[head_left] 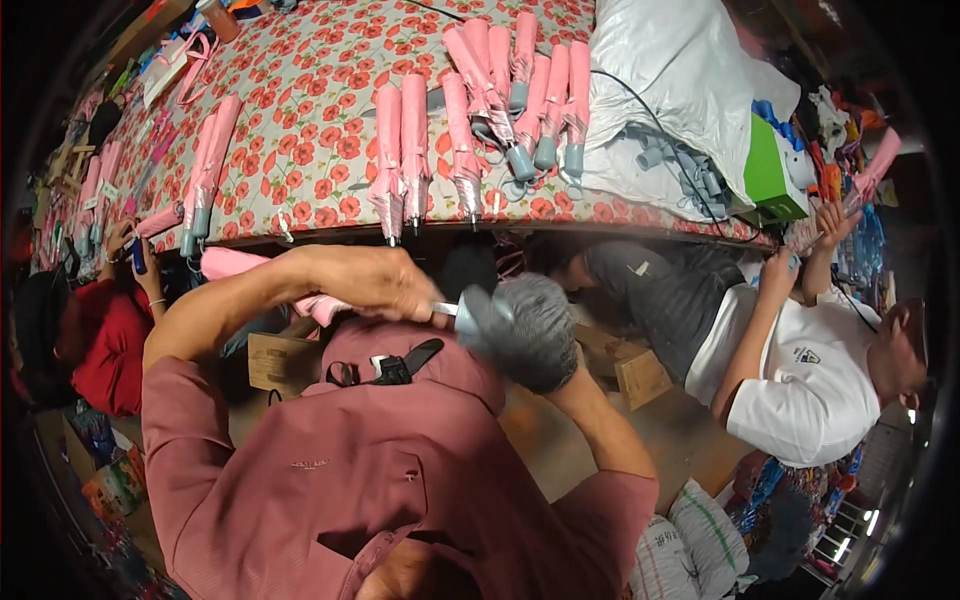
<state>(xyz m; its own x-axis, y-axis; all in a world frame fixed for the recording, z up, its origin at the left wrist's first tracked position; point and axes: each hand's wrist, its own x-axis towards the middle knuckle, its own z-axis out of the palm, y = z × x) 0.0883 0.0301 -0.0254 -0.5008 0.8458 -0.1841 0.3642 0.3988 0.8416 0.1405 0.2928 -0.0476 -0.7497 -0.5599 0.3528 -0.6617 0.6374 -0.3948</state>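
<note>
A folded pink umbrella lies across my lap, passing under my left forearm. My bare left hand is closed around it close to its short silvery shaft. In a grey knitted glove, my right hand grips the grey-blue handle at the shaft's end; the glove is smeared by motion. Part of the umbrella's cloth is hidden by my left arm and hand. Just beyond my hands, several pink folded umbrellas lie on the table, including one with its metal tip at the near edge.
The table has a red-flowered cover. A white sack, loose grey handles and a green box stand at its right. One person in white works at right, another in red at left. Cardboard boxes sit below.
</note>
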